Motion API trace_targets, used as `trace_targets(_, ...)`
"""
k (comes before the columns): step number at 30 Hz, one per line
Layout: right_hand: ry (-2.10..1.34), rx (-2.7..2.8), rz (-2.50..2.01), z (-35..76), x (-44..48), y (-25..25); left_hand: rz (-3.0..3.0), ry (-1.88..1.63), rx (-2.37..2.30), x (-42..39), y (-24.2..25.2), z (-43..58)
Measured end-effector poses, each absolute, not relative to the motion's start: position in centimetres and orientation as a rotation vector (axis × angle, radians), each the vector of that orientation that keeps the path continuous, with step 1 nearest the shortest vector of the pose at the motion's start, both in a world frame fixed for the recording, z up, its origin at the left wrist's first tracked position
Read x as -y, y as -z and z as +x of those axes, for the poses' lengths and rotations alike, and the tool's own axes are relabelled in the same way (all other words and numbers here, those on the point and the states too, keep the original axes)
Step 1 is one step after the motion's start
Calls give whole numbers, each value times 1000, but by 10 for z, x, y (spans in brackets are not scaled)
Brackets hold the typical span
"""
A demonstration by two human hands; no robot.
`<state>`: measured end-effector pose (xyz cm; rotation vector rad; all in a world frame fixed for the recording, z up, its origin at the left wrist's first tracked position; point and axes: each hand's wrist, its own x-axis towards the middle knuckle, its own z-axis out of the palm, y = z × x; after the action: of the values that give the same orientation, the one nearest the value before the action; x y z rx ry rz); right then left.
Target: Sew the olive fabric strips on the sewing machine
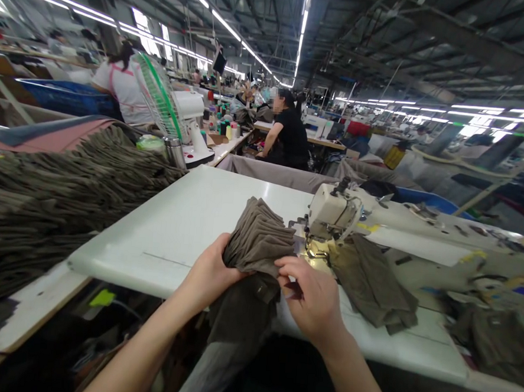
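Note:
A bundle of olive-brown fabric pieces (pixel 259 237), folded in many layers, lies at the front edge of the white sewing table (pixel 176 214). My left hand (pixel 211 270) is closed round its left side, thumb on top. At the bundle's right lower corner, my right hand (pixel 309 290) pinches the edge of a layer between thumb and fingertips. Darker cloth hangs below the bundle over the table edge. Just right of my right hand stands a sewing machine (pixel 332 212) with its needle area lit. More olive cloth (pixel 372 285) lies under and beside the machine head.
A tall heap of olive fabric pieces (pixel 67 190) fills the left side. Behind it stand a green-rimmed fan (pixel 161 95) and a metal cup (pixel 174 152). A person in black (pixel 292 130) sits farther back. Another cloth piece (pixel 497 334) rests at the far right.

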<state>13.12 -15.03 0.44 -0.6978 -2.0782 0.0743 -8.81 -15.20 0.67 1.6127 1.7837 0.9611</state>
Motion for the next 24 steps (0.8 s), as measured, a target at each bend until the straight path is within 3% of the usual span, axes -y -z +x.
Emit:
trace_targets(7, -339, 1902, -823, 125, 155, -1, 1831, -968, -1970, 162, -10, -87)
trace_targets(15, 105, 1909, -818, 112, 153, 0, 1819, -995, -1955, 168, -12, -88)
trace_targets(24, 51, 1880, -790, 114, 154, -2, 1618, -1033, -1845, 167, -11, -90)
